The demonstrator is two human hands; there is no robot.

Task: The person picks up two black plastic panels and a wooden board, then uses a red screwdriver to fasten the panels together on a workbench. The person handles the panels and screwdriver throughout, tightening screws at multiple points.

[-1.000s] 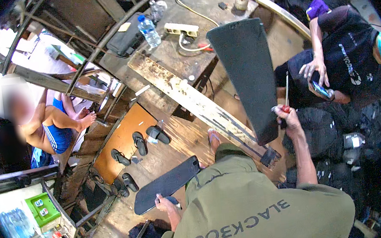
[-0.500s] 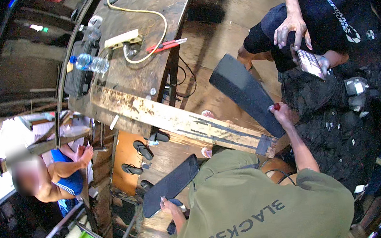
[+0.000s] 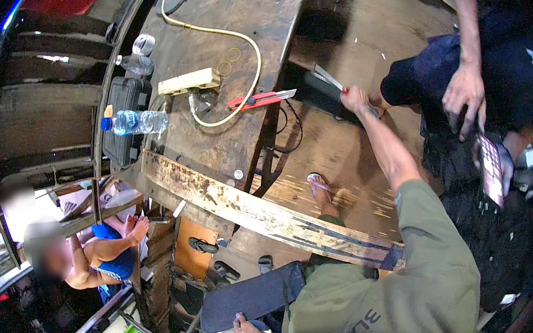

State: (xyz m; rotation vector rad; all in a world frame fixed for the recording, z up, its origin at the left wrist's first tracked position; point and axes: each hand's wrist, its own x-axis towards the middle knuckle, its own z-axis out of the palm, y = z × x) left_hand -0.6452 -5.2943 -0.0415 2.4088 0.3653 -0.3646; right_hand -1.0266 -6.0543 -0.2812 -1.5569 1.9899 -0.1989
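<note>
In the hands (image 3: 356, 99), dark panel (image 3: 253, 298), blade (image 3: 329, 77)

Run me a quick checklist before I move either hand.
1. Left hand on the near dark panel: ok, gripping its edge.
2. Right hand around the thin metal blade: ok, blade projecting beyond it.
3. Right hand gripping the far dark panel too: cannot tell.
4. Room beside the co-worker's leg: not ok, right hand looks close.
5. Red cutter on the table retracted: not ok, blade out.
</note>
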